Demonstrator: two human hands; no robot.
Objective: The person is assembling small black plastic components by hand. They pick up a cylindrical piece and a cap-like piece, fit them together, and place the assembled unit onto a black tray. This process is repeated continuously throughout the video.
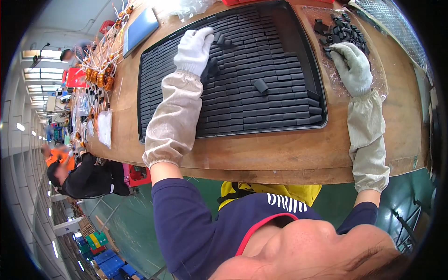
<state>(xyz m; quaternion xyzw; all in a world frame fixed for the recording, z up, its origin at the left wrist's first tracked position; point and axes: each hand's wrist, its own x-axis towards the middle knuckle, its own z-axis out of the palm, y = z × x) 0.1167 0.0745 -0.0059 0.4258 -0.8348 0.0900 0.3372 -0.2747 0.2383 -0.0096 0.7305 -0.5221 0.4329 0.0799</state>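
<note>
A large black tray [325,122] lies on the table, packed with rows of small black blocks [252,60]. My left hand [192,50], in a white knit glove, is over the tray with its fingers curled together; what they hold, if anything, is hidden. Beside its fingertips are a few loose black blocks [221,40], and another loose block [261,86] lies tilted on top of the rows. To the right, a heap of black pieces [347,30] rests on clear bubble wrap [378,77]. My gloved right hand [353,70] is at the heap's near edge, thumb and fingers closed on a small black piece [327,52].
The wooden table [261,156] has a blue folder-like panel [141,30] at the far left. Bundles of copper coils with wires [100,77] stand along the left side. Bubble wrap [396,23] lies at the back right. A person in black [93,177] is farther left.
</note>
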